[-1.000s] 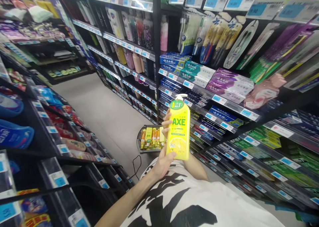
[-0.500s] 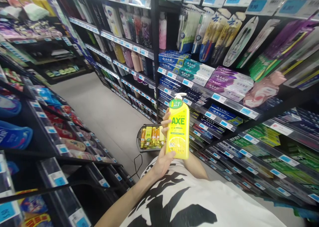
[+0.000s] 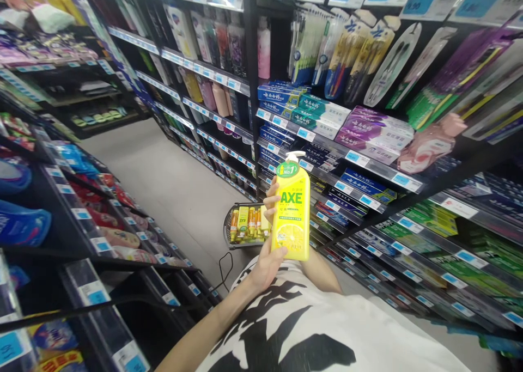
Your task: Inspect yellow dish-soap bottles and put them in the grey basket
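Note:
A yellow AXE dish soap bottle (image 3: pixel 295 208) with a white pump top stands nearly upright in front of me, its printed label facing my eyes. My left hand (image 3: pixel 265 267) is closed on its lower left corner, the thumb lying across the front near the base. From behind the bottle, my right hand (image 3: pixel 271 200) wraps it; fingers show along the left edge, while the palm is hidden. Beyond the bottle, low down, is a dark shopping basket (image 3: pixel 227 231) containing another yellow AXE bottle (image 3: pixel 243 217) and several amber bottles (image 3: pixel 252 219).
Shelves of toothbrushes (image 3: pixel 306 48) and toothpaste boxes (image 3: pixel 373 135) rise close on my right. To the left stand shelves with blue bottles (image 3: pixel 24 223) and red packets (image 3: pixel 98 195). A grey floor aisle (image 3: pixel 163 168) runs ahead between them, past shelved toiletry bottles (image 3: pixel 220 40).
The shelves have shifted slightly left and up in view. Both hands keep the same hold on the dish soap bottle, which has hardly moved.

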The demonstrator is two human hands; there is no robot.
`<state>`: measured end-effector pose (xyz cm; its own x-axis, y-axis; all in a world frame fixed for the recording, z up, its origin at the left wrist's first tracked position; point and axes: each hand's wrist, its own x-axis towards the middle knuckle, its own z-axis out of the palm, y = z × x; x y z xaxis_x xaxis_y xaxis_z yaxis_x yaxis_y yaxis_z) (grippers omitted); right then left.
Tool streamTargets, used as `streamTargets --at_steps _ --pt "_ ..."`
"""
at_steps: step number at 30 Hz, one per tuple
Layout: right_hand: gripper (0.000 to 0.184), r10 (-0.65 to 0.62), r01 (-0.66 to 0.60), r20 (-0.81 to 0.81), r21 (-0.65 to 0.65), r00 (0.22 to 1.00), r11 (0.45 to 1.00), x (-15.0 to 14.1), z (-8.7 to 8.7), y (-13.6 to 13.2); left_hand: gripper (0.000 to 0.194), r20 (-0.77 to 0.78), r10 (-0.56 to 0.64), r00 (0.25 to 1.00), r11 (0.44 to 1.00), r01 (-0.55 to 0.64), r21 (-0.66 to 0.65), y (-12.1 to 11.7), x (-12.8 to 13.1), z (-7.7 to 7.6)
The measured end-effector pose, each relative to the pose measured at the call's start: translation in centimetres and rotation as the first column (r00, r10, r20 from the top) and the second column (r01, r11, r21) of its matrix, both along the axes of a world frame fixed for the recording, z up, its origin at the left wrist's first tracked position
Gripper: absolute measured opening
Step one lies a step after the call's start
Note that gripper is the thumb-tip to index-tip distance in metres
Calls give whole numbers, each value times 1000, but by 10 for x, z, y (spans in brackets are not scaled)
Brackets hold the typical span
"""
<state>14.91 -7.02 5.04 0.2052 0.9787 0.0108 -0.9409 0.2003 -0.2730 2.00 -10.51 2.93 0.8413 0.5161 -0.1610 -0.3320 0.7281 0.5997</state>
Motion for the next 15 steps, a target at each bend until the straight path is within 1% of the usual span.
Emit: streamTargets --at_steps 5,9,11,15 --pt "28 64 -55 -156 60 986 997 -2 6 -3 72 -17 -1 1000 1000 1 -6 -1 0 -2" --pt "28 38 -33 -175 31 984 999 -3 4 -2 70 -9 -7 1000 1000 7 1 -1 0 -2" --pt "29 21 -17 -209 20 978 1000 -3 4 -2 69 -10 -11 1000 1000 11 -1 0 1 -2" --pt "32 33 -31 -280 12 959 999 -5 6 -1 71 -12 -19 1000 999 18 -27 0 1 -2"
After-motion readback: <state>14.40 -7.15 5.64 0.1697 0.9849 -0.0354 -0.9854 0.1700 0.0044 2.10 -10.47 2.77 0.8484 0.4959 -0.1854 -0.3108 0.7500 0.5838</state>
